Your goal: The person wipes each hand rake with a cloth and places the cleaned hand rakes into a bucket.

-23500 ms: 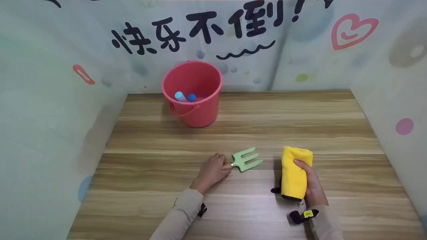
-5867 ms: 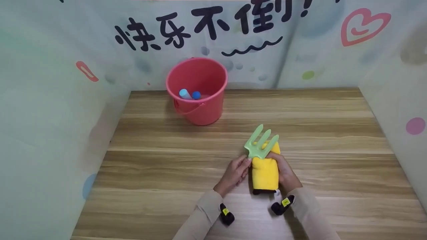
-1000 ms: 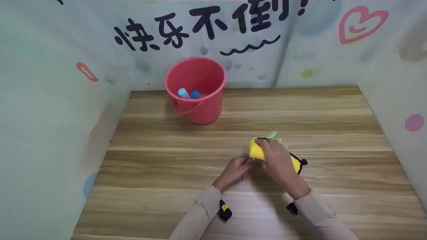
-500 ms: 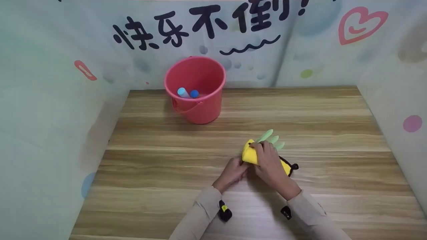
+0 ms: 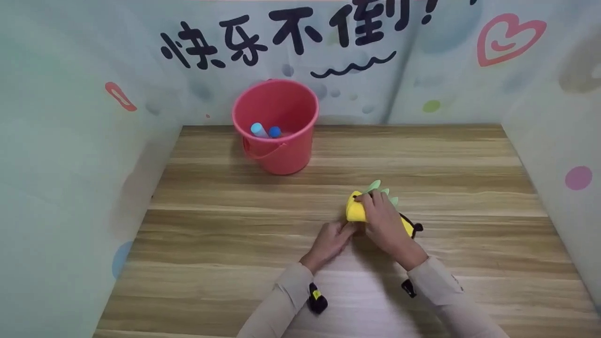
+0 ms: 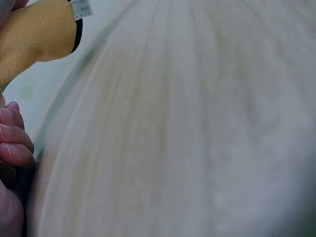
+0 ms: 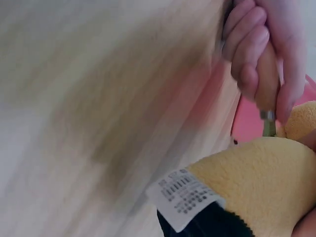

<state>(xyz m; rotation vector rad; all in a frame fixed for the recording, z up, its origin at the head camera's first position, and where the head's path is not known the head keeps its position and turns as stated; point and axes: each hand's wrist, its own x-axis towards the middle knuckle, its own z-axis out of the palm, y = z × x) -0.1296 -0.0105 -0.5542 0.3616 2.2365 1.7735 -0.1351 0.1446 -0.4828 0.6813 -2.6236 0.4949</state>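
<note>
My left hand [image 5: 328,241] grips the wooden handle [image 7: 268,79] of a small garden hand fork. The fork's light green tines [image 5: 374,185] poke out beyond my right hand [image 5: 386,226], pointing up and to the right. That hand holds a folded yellow plush cloth [image 5: 355,212] with black edging over the fork's head, hiding most of it. A white care label [image 7: 183,195] hangs from the cloth in the right wrist view. Left fingers [image 6: 14,131] curl at the left edge of the left wrist view, below the cloth.
A pink bucket [image 5: 286,155] stands at the back of the wooden table [image 5: 225,206]. Inside it are a light blue stick-like thing [image 5: 258,130] and a round blue end [image 5: 274,132]. Printed cloth walls [image 5: 61,164] enclose the table.
At first the fork lay near the table; later it was raised with the cloth beneath it, and now the cloth covers its head. Lately the right hand and cloth shifted slightly right and away.
</note>
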